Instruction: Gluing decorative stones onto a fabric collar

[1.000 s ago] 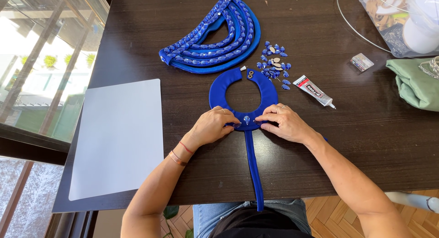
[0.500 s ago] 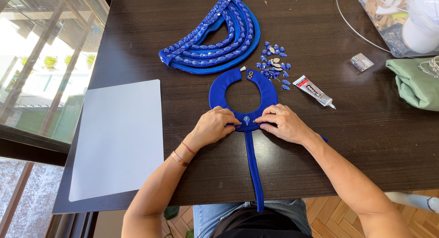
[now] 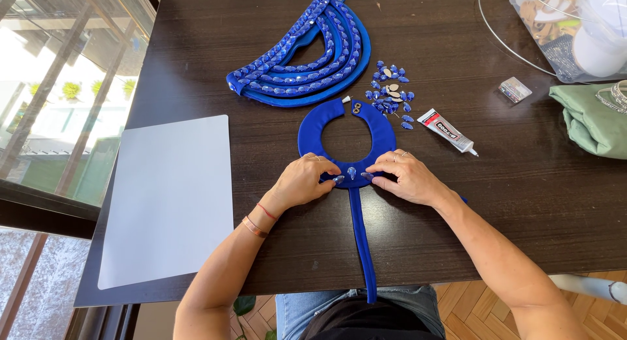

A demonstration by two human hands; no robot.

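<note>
A blue ring-shaped fabric collar (image 3: 382,128) lies flat on the dark table (image 3: 509,203), with a long blue strap (image 3: 361,242) running from its near edge over the table's front. My left hand (image 3: 305,181) and my right hand (image 3: 403,177) press their fingertips on the collar's near edge, either side of a small blue gem (image 3: 351,173) stuck there. Loose blue gems (image 3: 390,96) are piled just beyond the collar. A glue tube (image 3: 447,131) lies to the right of it.
A larger blue beaded piece (image 3: 307,59) lies at the back. A white sheet (image 3: 171,196) covers the table's left part. At the right are a green cloth (image 3: 591,121), a small clear packet (image 3: 514,89) and a clear bag of items (image 3: 568,26).
</note>
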